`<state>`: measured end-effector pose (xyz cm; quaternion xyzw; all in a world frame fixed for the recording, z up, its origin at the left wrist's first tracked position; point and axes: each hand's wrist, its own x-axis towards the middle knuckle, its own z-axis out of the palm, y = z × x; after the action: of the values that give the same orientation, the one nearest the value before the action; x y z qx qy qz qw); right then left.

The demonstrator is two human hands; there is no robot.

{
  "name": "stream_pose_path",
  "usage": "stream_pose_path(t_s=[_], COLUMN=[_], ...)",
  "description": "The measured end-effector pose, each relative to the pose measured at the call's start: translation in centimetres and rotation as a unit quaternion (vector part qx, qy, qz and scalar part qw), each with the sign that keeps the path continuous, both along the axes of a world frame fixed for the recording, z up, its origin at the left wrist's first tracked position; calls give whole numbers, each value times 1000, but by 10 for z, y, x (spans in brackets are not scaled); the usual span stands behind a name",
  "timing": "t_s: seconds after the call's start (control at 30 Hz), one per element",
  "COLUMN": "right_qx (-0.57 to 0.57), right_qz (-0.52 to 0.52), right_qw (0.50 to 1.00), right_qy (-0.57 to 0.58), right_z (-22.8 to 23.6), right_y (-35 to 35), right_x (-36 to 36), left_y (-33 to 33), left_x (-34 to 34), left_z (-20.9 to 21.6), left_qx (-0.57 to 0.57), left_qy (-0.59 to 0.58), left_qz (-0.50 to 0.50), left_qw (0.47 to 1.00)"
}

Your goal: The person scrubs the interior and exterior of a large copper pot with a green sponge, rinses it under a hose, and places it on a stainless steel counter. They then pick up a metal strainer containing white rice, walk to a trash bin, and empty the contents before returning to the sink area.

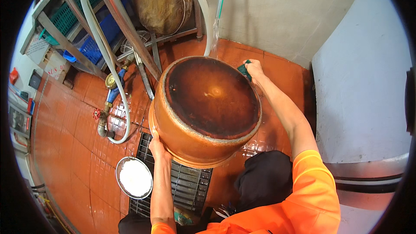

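Observation:
A large brown pot (203, 145) is tipped so that its dark, stained base faces up toward me. My left hand (158, 148) grips the pot's rim at its lower left; the fingertips are hidden behind the rim. At the pot's upper right, my right hand (255, 70) is closed round a green scouring pad (245, 70), close to the edge of the base. Water (215, 37) runs down from a clear hose with a green stripe, just behind the pot.
Below left stands a bowl of white powder or paste (135, 177) beside a metal floor drain grate (186, 186). A grey hose (125, 125) and a blue water meter (113, 93) lie left. Behind are a metal rack (65, 45) and a round browned pan (162, 4). A large pale cylinder (359, 82) stands right.

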<state>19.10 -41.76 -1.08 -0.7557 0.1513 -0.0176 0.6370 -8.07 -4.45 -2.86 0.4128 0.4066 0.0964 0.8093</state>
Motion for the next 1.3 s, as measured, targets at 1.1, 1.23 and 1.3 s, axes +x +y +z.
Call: stream_pose_path(t_s=[1.1,1.23,1.3], right_qx=[-327,-321,-299], right_qz=[-113,22,52], right_qw=[881,890,910], right_qy=[-322,-323,-281], right_z=[338,401,409], right_y=[14,-4,5], right_x=[231,253,260], left_y=[-21,-23,-23], left_x=[-22,-18,-17], left_z=[29,7,16], left_qx=[-27,15,-18], left_qy=[40,85,102], left_qz=[73,87,63], left_qw=[996,992,993])
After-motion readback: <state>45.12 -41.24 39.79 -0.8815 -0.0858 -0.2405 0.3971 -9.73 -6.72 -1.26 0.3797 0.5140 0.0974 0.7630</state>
